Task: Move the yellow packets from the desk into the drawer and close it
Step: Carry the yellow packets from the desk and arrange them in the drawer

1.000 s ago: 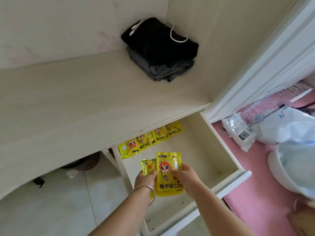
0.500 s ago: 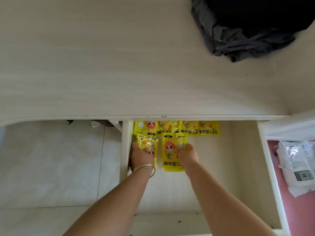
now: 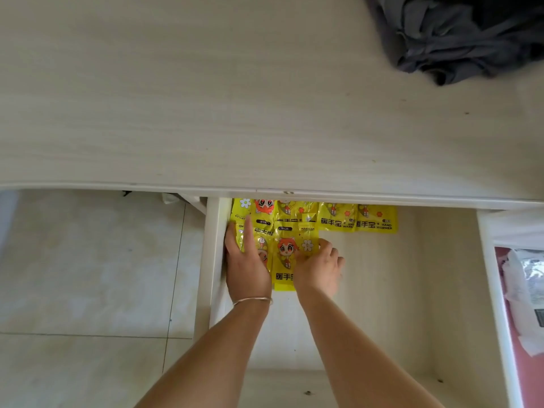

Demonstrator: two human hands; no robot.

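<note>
The drawer [image 3: 215, 260] under the desk [image 3: 206, 98] stands pulled out. A row of yellow packets [image 3: 357, 220] lies at its back, partly hidden under the desk edge. In front of that row lie two more. My left hand [image 3: 247, 260] rests flat with straight fingers on the left packet [image 3: 262, 245], by the drawer's left wall. My right hand [image 3: 319, 269] holds the right edge of the other packet [image 3: 285, 260], thumb on top and fingers curled beside it. This packet lies on the drawer floor.
A heap of dark clothes [image 3: 459, 39] lies on the desk's far right corner. A white plastic bag [image 3: 527, 295] lies on pink floor right of the drawer. Pale floor tiles [image 3: 88, 275] show to the left. The drawer's right half shows bare wood.
Both hands brought the two packets down from above the drawer onto its floor, against the back row. My left hand has flattened out over its packet.
</note>
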